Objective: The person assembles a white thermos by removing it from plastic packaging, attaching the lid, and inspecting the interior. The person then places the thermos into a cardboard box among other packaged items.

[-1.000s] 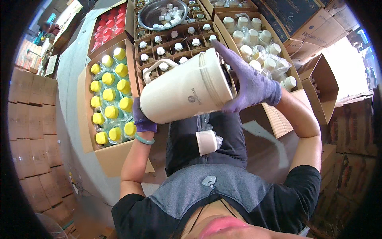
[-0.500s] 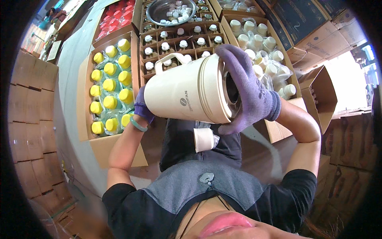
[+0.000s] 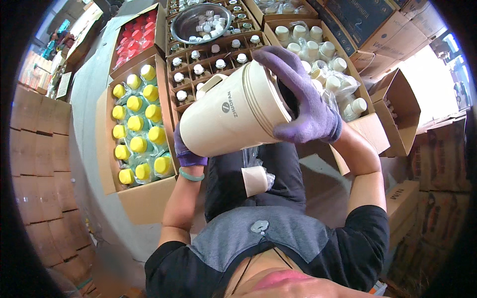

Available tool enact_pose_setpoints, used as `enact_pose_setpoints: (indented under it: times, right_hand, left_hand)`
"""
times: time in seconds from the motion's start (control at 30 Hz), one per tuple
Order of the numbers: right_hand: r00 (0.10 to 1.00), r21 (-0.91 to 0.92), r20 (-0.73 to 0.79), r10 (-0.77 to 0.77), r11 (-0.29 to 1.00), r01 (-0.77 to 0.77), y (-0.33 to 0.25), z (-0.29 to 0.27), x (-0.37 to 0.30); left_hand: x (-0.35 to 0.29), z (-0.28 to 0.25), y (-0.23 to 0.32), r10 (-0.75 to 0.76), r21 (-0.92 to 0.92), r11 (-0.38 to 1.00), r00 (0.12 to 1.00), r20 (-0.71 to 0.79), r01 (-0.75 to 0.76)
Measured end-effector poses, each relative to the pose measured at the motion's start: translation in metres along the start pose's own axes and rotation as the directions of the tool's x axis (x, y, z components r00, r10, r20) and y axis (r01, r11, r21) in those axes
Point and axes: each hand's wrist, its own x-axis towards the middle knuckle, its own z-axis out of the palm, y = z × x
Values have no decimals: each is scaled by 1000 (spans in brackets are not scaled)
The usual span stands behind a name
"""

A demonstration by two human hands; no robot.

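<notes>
Between my two hands I hold a large cream vacuum jug [image 3: 233, 116], tilted on its side with its mouth toward the right. My left hand [image 3: 189, 151], in a purple glove, holds the jug by its base end; its fingers are mostly hidden behind the body. My right hand [image 3: 305, 107], gloved in lighter purple, spans the dark mouth, thumb on the near rim and fingers over the far rim. The jug's handle [image 3: 213, 83] points away from me. Below the jug, over my lap, is a cream cup-shaped piece [image 3: 255, 181] with clear plastic.
Left stands a carton [image 3: 112, 171] of yellow-capped bottles [image 3: 138, 144], with red-capped ones [image 3: 131, 44] beyond. Ahead, a divided carton [image 3: 203, 55] holds white-capped bottles; a metal bowl [image 3: 180, 31] of white caps rests on it. Right, a box [image 3: 361, 82] holds cream-topped items in plastic.
The jug's base end has dropped nearer to me, so it slants up more toward its mouth. My left forearm has swung right. The view has shifted slightly.
</notes>
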Motion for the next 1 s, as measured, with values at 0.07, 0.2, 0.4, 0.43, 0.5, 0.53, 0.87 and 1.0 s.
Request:
enact_pose_setpoints:
  times: [0.07, 0.2, 0.4, 0.43, 0.5, 0.53, 0.87, 1.0]
  right_hand:
    - [997, -34, 9, -76, 997, 76, -4, -3, 1]
    - [986, -58, 21, -164, 985, 165, -14, -6, -2]
    - [974, -84, 8, -227, 970, 227, -24, -3, -5]
    - [970, -69, 1, -242, 968, 241, -25, -3, -4]
    - [969, -54, 1, -248, 967, 247, -28, -7, -3]
    - [968, -49, 6, -252, 966, 252, -25, -7, -4]
    - [992, -51, 104, -69, 996, 75, 21, 23, -29]
    - [978, -134, 106, -181, 972, 195, -36, 30, -14]
  left_hand:
    - [3, 8, 10, -3, 29, 1000, 999, 41, 2]
    - [9, 8, 19, -8, 102, 995, 994, 111, -3]
    - [4, 12, 36, -55, 27, 998, 980, 193, 51]
    - [5, 12, 40, -35, 120, 993, 977, 210, 10]
    - [9, 14, 34, -162, -92, 980, 975, 150, 177]
    - [8, 13, 34, -225, -299, 917, 961, 163, 265]
    - [-1, -9, 18, -521, -589, 674, 852, 48, 446]
    - [-38, -31, -22, -278, -349, 880, 946, 168, 321]
